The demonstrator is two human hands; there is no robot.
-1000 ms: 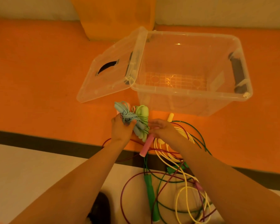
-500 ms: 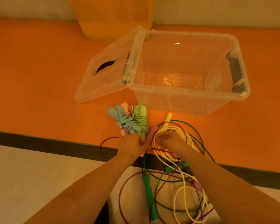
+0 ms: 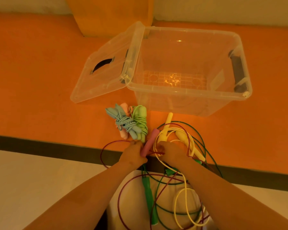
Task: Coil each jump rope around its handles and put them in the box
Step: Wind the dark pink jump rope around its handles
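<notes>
The clear plastic box [image 3: 186, 92] stands open on the orange floor, with nothing in it. Just in front of it lie coiled rope bundles: a blue one [image 3: 124, 123], a light green one [image 3: 140, 124] and a pale pink handle [image 3: 123, 135] beneath. My left hand [image 3: 134, 154] grips the lower end of a pink handle [image 3: 149, 141]. My right hand [image 3: 170, 151] pinches the dark red cord [image 3: 156, 153] beside that handle. Loose yellow rope [image 3: 181, 135], green rope [image 3: 148, 195] and red cord lie tangled below.
The box's clear lid [image 3: 106, 70] leans open against its left rim. A dark strip [image 3: 40, 149] divides the orange floor from a pale surface near me. An orange pillar [image 3: 110, 15] stands behind the box.
My left hand set the coiled blue and green bundles down on the floor and moved to the pink handle. My right hand slid down onto the red cord.
</notes>
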